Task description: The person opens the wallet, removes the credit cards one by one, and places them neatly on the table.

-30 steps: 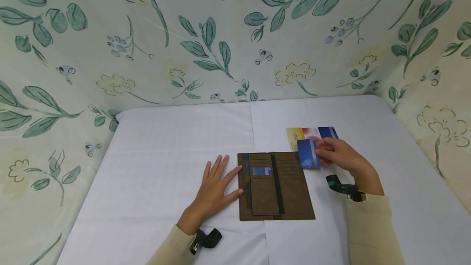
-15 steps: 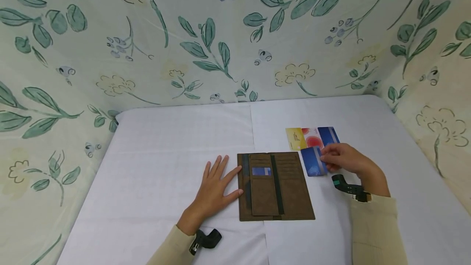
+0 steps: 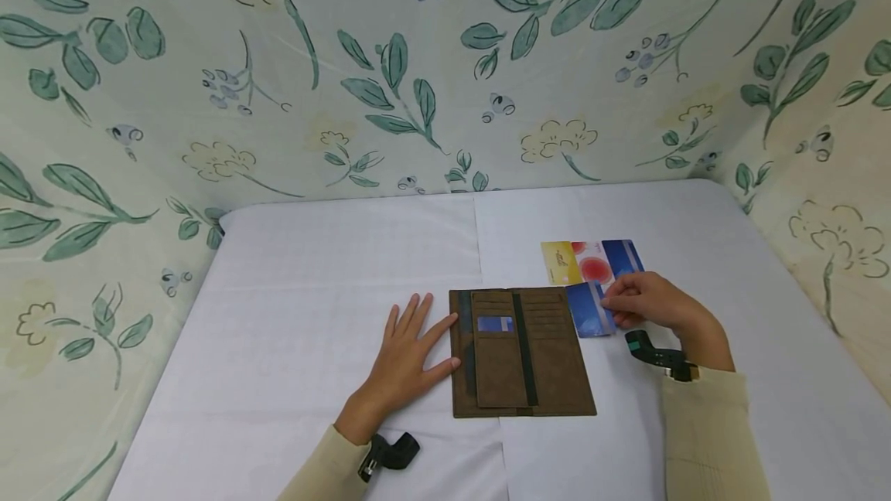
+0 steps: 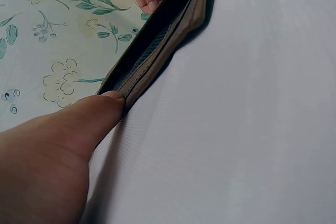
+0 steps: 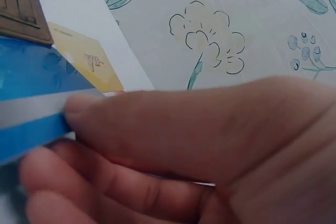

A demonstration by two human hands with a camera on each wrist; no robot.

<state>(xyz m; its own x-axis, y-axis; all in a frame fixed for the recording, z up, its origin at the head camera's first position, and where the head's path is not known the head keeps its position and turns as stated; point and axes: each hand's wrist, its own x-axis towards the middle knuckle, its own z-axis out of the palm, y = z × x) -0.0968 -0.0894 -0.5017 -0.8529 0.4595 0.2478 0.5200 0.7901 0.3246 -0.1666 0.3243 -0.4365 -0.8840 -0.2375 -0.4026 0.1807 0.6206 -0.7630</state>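
Note:
A brown wallet (image 3: 557, 377) lies spread open on the white tabletop, with card slots on both halves. In one left-half slot a blue card (image 3: 495, 324) shows through a small window. My left hand (image 3: 400, 373) rests flat with spread fingers, forefinger and thumb tips at the wallet's left edge; in the left wrist view the thumb (image 4: 113, 96) touches that edge. My right hand (image 3: 650, 301) pinches a blue card with a silver stripe (image 3: 588, 311) between thumb and fingers, right at the wallet's upper right edge. The right wrist view shows this blue card (image 5: 31, 72) close up.
Behind the held card lie a yellow card (image 3: 558, 261), a white card with red circles (image 3: 592, 261) and another blue card (image 3: 622, 255), side by side. A leaf-patterned cloth (image 3: 278, 122) hangs behind the white-covered table (image 3: 334, 253).
My right hand has drawn the blue card down and slightly right from the wallet's top corner, then a little back left against the wallet's edge. The left hand and wallet stay put.

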